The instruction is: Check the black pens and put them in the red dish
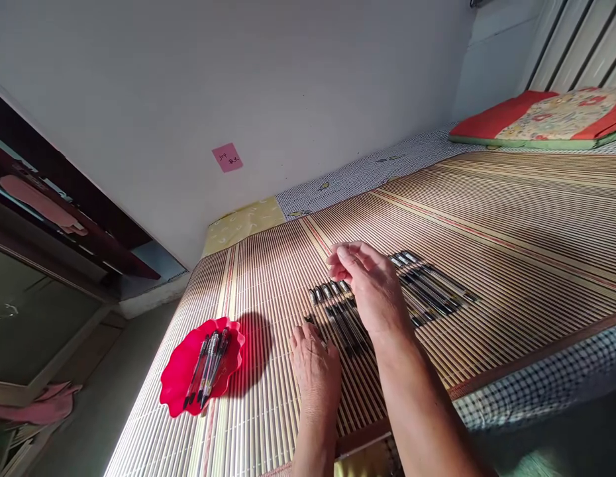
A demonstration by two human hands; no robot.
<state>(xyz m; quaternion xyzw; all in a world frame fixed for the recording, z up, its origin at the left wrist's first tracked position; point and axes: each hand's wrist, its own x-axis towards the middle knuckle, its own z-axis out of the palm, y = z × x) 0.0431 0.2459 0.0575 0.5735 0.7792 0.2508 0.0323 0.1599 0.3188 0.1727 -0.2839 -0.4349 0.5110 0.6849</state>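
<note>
A row of several black pens lies side by side on a striped bamboo mat. My right hand hovers over the middle of the row with its fingers curled together; whether it holds a pen is hidden. My left hand rests on the mat at the row's near left end, fingers bent over the tip of a pen. A red scalloped plate with several pens in it sits on the mat to the left of my hands.
The mat covers a bed against a white wall with a pink sticky note. A folded red and floral quilt lies at the far right. Dark furniture and the floor are on the left, below the bed's edge.
</note>
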